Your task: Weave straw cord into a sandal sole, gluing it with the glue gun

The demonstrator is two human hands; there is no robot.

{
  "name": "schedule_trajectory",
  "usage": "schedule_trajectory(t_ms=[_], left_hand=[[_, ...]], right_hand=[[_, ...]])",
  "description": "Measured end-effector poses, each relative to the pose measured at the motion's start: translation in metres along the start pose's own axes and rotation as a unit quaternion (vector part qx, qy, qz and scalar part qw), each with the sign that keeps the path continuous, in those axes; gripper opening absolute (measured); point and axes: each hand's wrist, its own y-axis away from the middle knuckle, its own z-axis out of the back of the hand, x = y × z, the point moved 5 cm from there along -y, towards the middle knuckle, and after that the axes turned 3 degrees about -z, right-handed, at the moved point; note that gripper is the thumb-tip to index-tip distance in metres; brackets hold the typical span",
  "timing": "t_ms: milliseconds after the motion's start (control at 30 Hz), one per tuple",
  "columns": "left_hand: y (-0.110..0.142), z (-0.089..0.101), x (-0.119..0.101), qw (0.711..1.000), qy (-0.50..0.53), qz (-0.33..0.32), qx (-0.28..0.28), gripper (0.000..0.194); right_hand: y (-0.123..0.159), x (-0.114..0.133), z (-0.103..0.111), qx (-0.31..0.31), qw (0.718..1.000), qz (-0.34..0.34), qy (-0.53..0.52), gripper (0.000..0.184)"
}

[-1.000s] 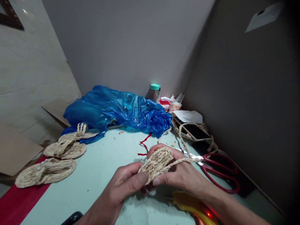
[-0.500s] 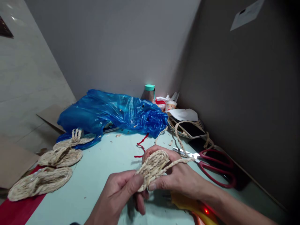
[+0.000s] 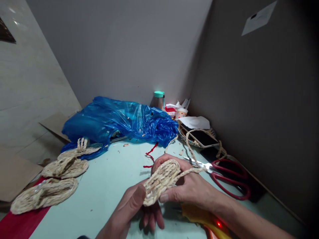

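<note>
Over the table's near middle, a small woven straw sole is tilted up between my hands. My right hand grips it from the right, thumb on the near edge and fingers wrapped behind the far end. My left hand has its thumb against the lower left end; some fingers stretch out below the sole, and their hold behind it is partly hidden. A braided straw cord runs from the sole across my right hand. Red-handled scissors lie just beyond that hand, blades apart.
Several woven straw slippers lie at the left, by a red strip. Behind are a blue plastic bag, a bottle, a paper cup and a phone. A yellow tool with a red light lies under my right forearm.
My left hand has shifted slightly down and its fingers have spread out lower beneath the sole. The right hand's grip stays the same. The view has moved a little.
</note>
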Motion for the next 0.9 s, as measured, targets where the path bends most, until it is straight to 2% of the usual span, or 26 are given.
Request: schedule_trajectory(t_ms=[100,233,367,467,533,600,767,900], left_hand=[[0.002,-0.002,0.001,0.999,0.033,0.011,-0.007,0.077],[0.002,0.005,-0.004,0.995,0.045,-0.066,-0.067,0.062],[-0.003,0.019,-0.013,0.987,0.07,-0.109,-0.093,0.061],[-0.007,0.039,-0.021,0.973,0.035,-0.133,-0.185,0.043],[-0.01,0.05,-0.024,0.961,-0.003,-0.145,-0.235,0.032],[-0.014,0.054,-0.023,0.959,-0.023,-0.147,-0.243,0.027],[-0.018,0.054,-0.02,0.963,-0.049,-0.145,-0.223,0.02],[-0.012,0.042,-0.019,0.973,-0.059,-0.129,-0.183,0.026]], right_hand=[[0.002,-0.001,-0.002,-0.005,1.0,0.007,-0.013,0.04],[0.003,0.0,-0.002,-0.033,0.999,0.023,-0.013,0.039],[-0.001,0.004,0.019,-0.125,0.987,0.067,-0.072,0.038],[-0.004,0.008,0.034,-0.159,0.978,0.086,-0.108,0.041],[-0.004,0.01,0.034,-0.143,0.98,0.08,-0.113,0.042],[-0.004,0.012,0.03,-0.121,0.984,0.07,-0.114,0.043],[-0.001,0.013,0.022,-0.066,0.991,0.068,-0.091,0.046],[-0.003,0.012,0.023,-0.026,0.996,0.055,-0.059,0.048]])
